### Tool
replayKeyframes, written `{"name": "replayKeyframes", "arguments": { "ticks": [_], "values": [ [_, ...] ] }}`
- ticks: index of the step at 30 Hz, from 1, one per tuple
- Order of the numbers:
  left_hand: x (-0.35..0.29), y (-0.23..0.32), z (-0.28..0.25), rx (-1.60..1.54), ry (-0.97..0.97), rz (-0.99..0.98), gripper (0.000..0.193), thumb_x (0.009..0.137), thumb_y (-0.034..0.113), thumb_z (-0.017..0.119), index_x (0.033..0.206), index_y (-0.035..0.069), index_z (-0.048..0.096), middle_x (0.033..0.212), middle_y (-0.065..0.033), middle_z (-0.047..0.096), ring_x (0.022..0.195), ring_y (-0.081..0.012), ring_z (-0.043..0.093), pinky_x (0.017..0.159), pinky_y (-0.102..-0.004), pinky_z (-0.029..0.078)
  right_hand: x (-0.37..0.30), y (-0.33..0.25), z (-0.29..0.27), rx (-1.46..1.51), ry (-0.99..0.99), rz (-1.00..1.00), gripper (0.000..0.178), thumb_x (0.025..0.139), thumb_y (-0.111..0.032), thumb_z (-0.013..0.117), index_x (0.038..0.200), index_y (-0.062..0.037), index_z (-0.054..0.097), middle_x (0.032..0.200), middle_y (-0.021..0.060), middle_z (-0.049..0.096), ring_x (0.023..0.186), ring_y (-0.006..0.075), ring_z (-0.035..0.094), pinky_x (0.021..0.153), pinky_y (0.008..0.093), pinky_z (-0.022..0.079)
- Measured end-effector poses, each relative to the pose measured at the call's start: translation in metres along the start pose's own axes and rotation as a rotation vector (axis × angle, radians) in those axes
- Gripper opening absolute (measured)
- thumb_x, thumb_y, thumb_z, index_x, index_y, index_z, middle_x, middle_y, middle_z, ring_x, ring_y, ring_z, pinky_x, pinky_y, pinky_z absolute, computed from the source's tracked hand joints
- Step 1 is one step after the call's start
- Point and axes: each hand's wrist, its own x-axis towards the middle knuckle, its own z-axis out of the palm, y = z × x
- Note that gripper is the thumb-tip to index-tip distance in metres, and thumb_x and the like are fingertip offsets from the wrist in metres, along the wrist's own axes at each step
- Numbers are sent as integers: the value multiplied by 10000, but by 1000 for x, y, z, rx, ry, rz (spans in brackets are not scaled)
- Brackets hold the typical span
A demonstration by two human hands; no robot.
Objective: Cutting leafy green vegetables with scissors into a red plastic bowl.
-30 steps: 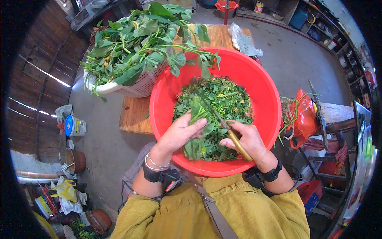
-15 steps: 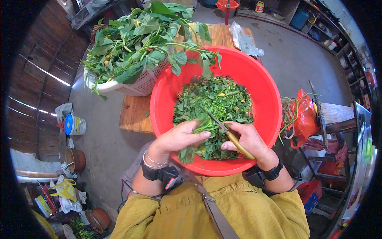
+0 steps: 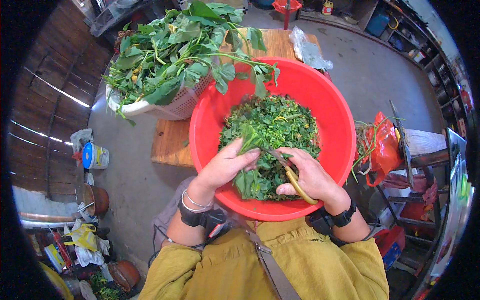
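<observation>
A bunch of leafy green stems (image 3: 251, 138) is gripped in my left hand (image 3: 231, 161), its leaves hanging below the fingers. My right hand (image 3: 312, 172) is closed on scissors with a brass-coloured handle (image 3: 299, 186). Their dark blades meet the bunch just beside my left fingers, and the tips are partly hidden by the greens. Both hands are over the near half of a large red basin (image 3: 331, 112). Chopped greens (image 3: 280, 122) cover its bottom.
A white perforated basket (image 3: 181, 102) heaped with uncut leafy vines (image 3: 175, 55) stands at the far left; some vines hang over the basin's rim. A wooden table (image 3: 170, 145) lies underneath. Clear plastic (image 3: 307, 49) rests behind the basin, and a red bag (image 3: 384, 147) is at the right.
The stems in my left hand have tilted upright, and that hand has turned slightly. My right fingers have spread more along the scissors, whose handle has shifted a little left.
</observation>
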Motion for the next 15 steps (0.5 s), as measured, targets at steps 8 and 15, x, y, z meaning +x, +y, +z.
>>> {"name": "replayKeyframes", "arguments": {
  "ticks": [8, 15],
  "values": [
    [-3, 13, 12, 223, -48, -71, 175, 935, 219, 508, 951, 45, 493, 765, 8, 494, 688, -81, 450, 619, -238, 400, 0, -8, -3, -36, 43, -25, 768, 594, -439, 793, 1200, -60, 510, 1013, 154, 584, 944, 318, 563, 804, 397, 452],
    [-3, 5, 6, 170, -39, -83, 175, 939, 219, 503, 956, 45, 490, 759, 12, 488, 680, -82, 451, 616, -246, 411, -1, -16, -3, -58, 87, 55, 597, 629, -447, 775, 1094, -117, 602, 706, 111, 590, 635, 269, 598, 570, 346, 481]
  ]
}}
